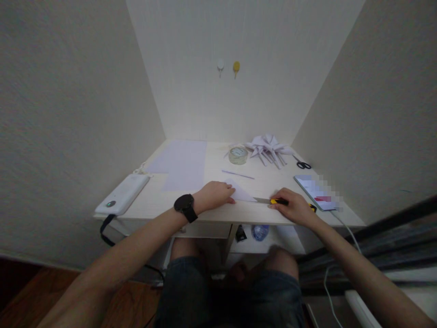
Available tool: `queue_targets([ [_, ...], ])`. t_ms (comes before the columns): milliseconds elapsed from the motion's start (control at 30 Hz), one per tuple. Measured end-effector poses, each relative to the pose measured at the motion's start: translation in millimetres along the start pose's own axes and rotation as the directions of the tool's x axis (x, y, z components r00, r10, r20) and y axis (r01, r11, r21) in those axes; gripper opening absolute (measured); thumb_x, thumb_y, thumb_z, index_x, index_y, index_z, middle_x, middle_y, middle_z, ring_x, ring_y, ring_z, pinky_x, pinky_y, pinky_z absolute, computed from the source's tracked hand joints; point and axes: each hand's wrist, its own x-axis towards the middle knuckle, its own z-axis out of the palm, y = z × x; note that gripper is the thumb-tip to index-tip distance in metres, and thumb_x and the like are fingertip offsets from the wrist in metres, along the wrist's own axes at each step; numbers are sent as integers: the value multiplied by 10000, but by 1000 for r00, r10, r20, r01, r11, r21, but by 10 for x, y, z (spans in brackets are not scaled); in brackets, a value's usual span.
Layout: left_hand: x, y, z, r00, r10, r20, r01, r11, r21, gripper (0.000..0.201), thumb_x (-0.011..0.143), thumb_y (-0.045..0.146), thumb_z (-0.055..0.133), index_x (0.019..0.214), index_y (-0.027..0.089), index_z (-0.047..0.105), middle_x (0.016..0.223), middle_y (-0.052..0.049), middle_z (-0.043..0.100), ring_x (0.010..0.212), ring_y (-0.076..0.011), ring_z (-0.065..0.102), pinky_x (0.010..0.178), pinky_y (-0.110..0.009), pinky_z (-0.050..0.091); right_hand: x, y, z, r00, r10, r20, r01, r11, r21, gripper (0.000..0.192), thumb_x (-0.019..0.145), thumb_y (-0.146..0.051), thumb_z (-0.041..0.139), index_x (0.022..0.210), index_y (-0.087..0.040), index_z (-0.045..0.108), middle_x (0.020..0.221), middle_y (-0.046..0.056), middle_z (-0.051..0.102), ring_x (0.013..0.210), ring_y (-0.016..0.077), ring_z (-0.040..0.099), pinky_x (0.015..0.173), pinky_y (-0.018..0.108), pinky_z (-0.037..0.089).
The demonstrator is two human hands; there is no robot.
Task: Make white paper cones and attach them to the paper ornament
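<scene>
At the desk's front, my left hand (217, 195) grips the left end of a folded white paper triangle (241, 190), thumb and fingers closed on it. A dark watch is on that wrist. My right hand (291, 205) is wrapped round a yellow and black utility knife (280, 201). The knife's extended blade (262, 200) points left and meets the triangle's right tip, partly hidden at the paper. Just behind the triangle lies a thin rolled paper stick (238, 174).
White sheets (187, 164) lie on the left. At the back are a clear tape roll (238, 155), a spiky folded-paper model (269, 146) and black-handled scissors (303, 165). A tablet (314, 192) with a cable lies right; a white power bank (123, 195) sits at the left edge.
</scene>
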Motion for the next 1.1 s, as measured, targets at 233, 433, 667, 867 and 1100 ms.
queue_targets([
  [233,-38,86,-57,998,62,-20,-59,991,118,197,898,65,501,928,103,693,844,-162,732,774,-271,713,681,-349,502,26,37,-106,995,93,29,-91,993,-75,164,828,-364,666,868,-208,696,922,70,695,862,225,647,792,341,491],
  [433,-30,17,-257,864,-353,-360,220,907,-360,193,932,228,544,912,163,725,864,-105,755,813,-230,709,746,-318,510,-11,96,-121,983,176,-48,-182,968,-170,289,833,-401,659,1008,-176,701,987,106,697,884,243,650,795,354,503],
  [667,44,-13,-133,445,-883,148,-184,-252,-950,97,780,112,713,838,129,637,735,-47,684,606,-120,623,641,-246,531,-36,124,-86,991,126,-39,-131,951,-281,229,904,-333,553,943,-168,708,987,120,694,936,264,644,868,384,488],
  [867,29,98,167,469,-823,321,-191,-449,-873,272,678,-96,634,851,111,600,790,-61,695,700,-127,668,728,-267,570,66,-126,52,980,158,-122,-188,939,-289,289,924,-361,532,1053,-143,671,1020,127,688,942,266,644,841,364,478],
  [1100,74,127,202,441,-835,331,-153,-433,-888,506,604,-152,639,1030,108,554,764,-30,704,669,-122,658,734,-277,554,315,-628,271,980,196,-23,-192,921,-339,260,954,-334,517,995,-156,703,1006,115,688,942,229,639,827,302,439],
])
